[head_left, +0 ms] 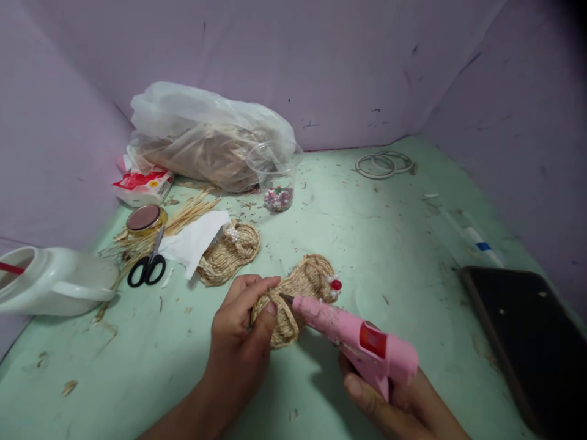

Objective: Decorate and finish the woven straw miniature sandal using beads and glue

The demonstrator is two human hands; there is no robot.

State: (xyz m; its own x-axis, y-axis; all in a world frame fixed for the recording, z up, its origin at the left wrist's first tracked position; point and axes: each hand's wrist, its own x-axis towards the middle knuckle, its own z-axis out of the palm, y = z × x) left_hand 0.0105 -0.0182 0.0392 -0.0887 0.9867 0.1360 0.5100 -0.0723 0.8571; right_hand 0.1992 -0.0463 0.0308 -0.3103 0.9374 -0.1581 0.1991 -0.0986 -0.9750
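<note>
My left hand [245, 330] grips the near end of a small braided straw slipper [300, 284], thumb on top and fingers round its left side. A red bead [336, 285] with white beads sits at the slipper's far right edge. In my right hand [389, 397] is a pink hot glue gun [353, 333], held by its handle. Its dark nozzle points left and touches or nearly touches the straw beside my left thumb. A second straw slipper [229, 253] with white pearl beads lies farther back, partly under a white paper piece [197, 241].
Black-handled scissors [147, 271], a round jar [147, 219] and a white plastic bottle [59, 281] are at left. Behind stand a plastic bag of straw [211, 140] and a clear cup of beads [278, 195]. Tape rings [383, 165] lie back right; a dark phone [527, 342] lies right.
</note>
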